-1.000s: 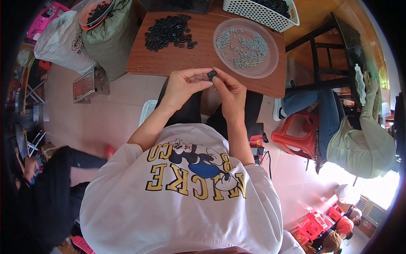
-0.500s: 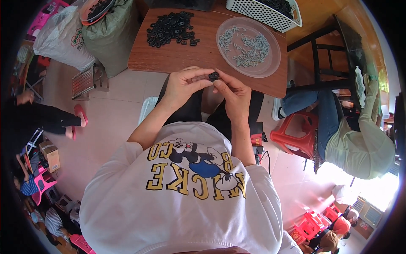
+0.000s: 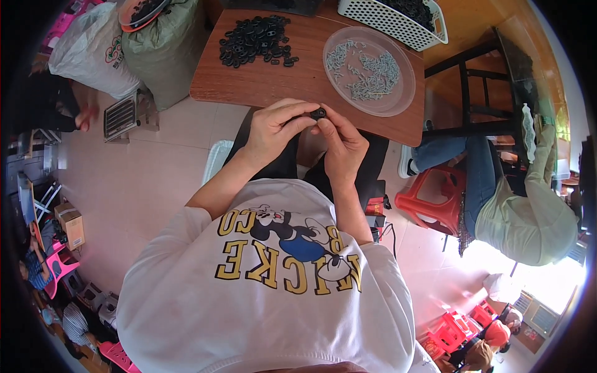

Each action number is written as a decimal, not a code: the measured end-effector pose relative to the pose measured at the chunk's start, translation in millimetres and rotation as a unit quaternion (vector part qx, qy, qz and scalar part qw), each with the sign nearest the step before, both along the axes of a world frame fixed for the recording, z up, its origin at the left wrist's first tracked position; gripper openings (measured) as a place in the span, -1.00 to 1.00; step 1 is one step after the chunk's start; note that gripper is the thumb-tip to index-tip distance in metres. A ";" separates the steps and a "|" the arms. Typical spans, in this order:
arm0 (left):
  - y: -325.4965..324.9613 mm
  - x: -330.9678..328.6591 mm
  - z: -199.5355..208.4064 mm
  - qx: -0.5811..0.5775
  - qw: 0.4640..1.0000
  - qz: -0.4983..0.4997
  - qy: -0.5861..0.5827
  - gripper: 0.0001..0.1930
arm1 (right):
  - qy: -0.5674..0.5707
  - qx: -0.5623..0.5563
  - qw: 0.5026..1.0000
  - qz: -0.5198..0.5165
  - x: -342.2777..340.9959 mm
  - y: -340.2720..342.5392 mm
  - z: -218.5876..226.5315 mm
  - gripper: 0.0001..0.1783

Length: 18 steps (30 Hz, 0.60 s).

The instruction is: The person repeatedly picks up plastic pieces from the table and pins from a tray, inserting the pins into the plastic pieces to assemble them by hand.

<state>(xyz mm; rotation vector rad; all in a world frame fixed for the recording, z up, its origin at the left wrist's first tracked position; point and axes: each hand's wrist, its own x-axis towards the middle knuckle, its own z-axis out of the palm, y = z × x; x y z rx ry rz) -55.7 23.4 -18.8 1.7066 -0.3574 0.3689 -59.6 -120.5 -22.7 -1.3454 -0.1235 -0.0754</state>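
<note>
A small black plastic part (image 3: 318,114) is pinched between the fingertips of both hands, just off the near edge of the brown table (image 3: 261,87). My left hand (image 3: 277,127) grips it from the left, thumb and fingers pressed together. On its other side my right hand (image 3: 342,140) closes thumb and forefinger on it. Beyond my hands, a heap of similar black parts (image 3: 255,40) lies at the table's left. A round clear tray (image 3: 407,84) of small silvery screws (image 3: 375,74) sits to the right. Whether a screw is in the held part cannot be made out.
A white perforated basket (image 3: 410,38) with black pieces stands at the table's far right. Full sacks (image 3: 155,62) and a metal rack (image 3: 121,118) are at the left. On the right, a person in a pale top (image 3: 525,217) sits by a red stool (image 3: 438,199).
Both hands still hold the black part, with a slight shift of the fingers. The person walking at the far left has moved farther away. The view has shifted a little.
</note>
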 end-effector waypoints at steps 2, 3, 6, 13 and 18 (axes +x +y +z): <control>0.2 0.1 -2.4 -0.002 1.000 -0.001 -0.003 -0.76 | -0.002 -0.003 1.000 -0.003 -0.3 1.8 -1.0 -0.73; 1.0 0.1 -4.0 -0.003 1.000 -0.002 -0.006 -0.75 | -0.003 -0.004 1.000 -0.007 -0.8 3.1 -0.7 -0.73; 4.4 1.7 -10.0 0.003 1.000 -0.004 -0.021 -0.76 | -0.001 0.003 1.000 -0.009 -1.5 6.2 -3.5 -0.74; 9.5 3.2 -14.6 0.006 1.000 -0.002 -0.022 -0.79 | -0.003 -0.022 1.000 -0.015 0.4 9.2 -4.9 -0.74; 6.2 1.0 -18.2 -0.317 0.938 -0.056 0.125 -0.43 | -0.007 -0.093 0.995 0.028 27.4 11.6 29.0 -0.76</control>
